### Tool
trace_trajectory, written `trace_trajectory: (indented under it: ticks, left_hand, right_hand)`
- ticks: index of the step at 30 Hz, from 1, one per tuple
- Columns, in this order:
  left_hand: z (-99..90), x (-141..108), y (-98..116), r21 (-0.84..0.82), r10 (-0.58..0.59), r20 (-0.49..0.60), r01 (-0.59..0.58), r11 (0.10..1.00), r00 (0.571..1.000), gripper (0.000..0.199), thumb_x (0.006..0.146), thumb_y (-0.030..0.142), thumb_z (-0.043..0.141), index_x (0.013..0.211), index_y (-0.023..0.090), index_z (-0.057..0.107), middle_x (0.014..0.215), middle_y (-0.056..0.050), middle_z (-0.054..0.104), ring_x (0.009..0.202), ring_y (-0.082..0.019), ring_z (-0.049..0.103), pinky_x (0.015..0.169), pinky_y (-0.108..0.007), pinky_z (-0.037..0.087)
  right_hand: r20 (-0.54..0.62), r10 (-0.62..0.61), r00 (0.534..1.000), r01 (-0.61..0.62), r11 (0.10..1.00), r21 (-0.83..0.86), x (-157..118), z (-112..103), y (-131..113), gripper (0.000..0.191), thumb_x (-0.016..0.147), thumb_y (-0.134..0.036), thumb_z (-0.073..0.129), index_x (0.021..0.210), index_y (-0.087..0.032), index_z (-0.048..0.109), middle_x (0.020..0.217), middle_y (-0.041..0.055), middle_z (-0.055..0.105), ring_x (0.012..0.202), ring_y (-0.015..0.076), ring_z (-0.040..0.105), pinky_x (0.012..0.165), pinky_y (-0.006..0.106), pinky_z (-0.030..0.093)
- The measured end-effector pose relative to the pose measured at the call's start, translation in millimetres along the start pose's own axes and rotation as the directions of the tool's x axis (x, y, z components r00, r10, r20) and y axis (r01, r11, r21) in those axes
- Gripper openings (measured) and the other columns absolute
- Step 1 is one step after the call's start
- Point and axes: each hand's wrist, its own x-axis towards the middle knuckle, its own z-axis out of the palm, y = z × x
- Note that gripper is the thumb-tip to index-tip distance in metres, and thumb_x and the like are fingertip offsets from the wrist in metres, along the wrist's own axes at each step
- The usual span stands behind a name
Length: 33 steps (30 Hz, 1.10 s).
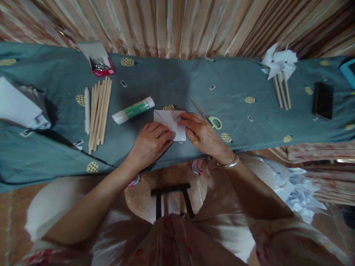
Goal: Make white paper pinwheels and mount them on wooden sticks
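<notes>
A small square of white paper (163, 115) lies on the cloth-covered table in front of me, with a diagonal line across its upper left part. My left hand (151, 142) grips the paper's lower left edge, its fingers curled together. Over the paper's right half, my right hand (201, 133) has its fingers stretched out and laid on the sheet, the thumb apart near the right edge. Its fingertips are slightly blurred. Just right of that hand rest scissors (215, 122) with light green handles. A green and white glue stick (133, 110) lies left of the paper.
Wooden sticks (100, 114), a white stick (87, 111) and a red box of metal pieces (102, 66) are to the left. Farther left is a paper stack (18, 103). Paper pinwheels (279, 61) and a phone (323, 100) lie right; crumpled paper (301, 192) is below the table.
</notes>
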Motion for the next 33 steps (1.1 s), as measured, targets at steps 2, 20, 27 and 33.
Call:
trace_trajectory:
  ticks: [2, 20, 27, 33]
  left_hand:
    - [-0.3, 1.1, 0.7, 0.016, 0.014, 0.012, -0.015, 1.0, 1.0, 0.018, 0.099, 0.026, 0.053, 0.101, 0.019, 0.069, 0.094, -0.008, 0.072, 0.09, -0.024, 0.063, 0.075, -0.038, 0.049]
    - [-14.3, -18.0, 13.6, -0.144, -0.023, 0.011, 0.025, 0.989, 1.0, 0.017, 0.097, 0.02, 0.053, 0.093, 0.017, 0.069, 0.088, -0.008, 0.071, 0.082, -0.02, 0.066, 0.074, -0.034, 0.055]
    - [-16.8, -24.2, 18.5, -0.149, -0.005, 0.032, 0.01, 0.989, 0.999, 0.016, 0.097, 0.018, 0.052, 0.097, 0.016, 0.069, 0.092, -0.009, 0.072, 0.086, -0.021, 0.067, 0.076, -0.034, 0.056]
    - [-15.9, -24.7, 20.2, -0.149, -0.007, 0.032, 0.011, 0.989, 0.999, 0.016, 0.097, 0.019, 0.053, 0.105, 0.016, 0.067, 0.095, -0.008, 0.073, 0.091, -0.022, 0.067, 0.081, -0.035, 0.058]
  right_hand:
    - [0.011, 0.008, 1.0, -0.008, 1.0, 0.009, -0.9, -0.2, 1.0, 0.039, 0.093, -0.013, 0.042, 0.12, -0.018, 0.069, 0.138, 0.0125, 0.063, 0.133, 0.0259, 0.054, 0.115, 0.048, 0.044]
    - [0.092, 0.035, 0.995, -0.052, 0.981, 0.185, -21.0, -10.4, -7.6, 0.029, 0.078, -0.009, 0.06, 0.098, -0.024, 0.076, 0.139, 0.0071, 0.063, 0.132, 0.0261, 0.057, 0.112, 0.047, 0.045]
    - [0.11, 0.006, 0.994, -0.036, 0.962, 0.272, -21.2, -0.9, -12.5, 0.014, 0.084, -0.023, 0.072, 0.096, -0.025, 0.078, 0.142, 0.0066, 0.06, 0.134, 0.0269, 0.054, 0.113, 0.049, 0.043]
    - [0.089, 0.04, 0.995, -0.066, 0.947, 0.314, -16.9, 7.3, -13.0, 0.01, 0.087, -0.021, 0.07, 0.084, -0.026, 0.078, 0.135, 0.0035, 0.065, 0.131, 0.0254, 0.056, 0.113, 0.049, 0.043]
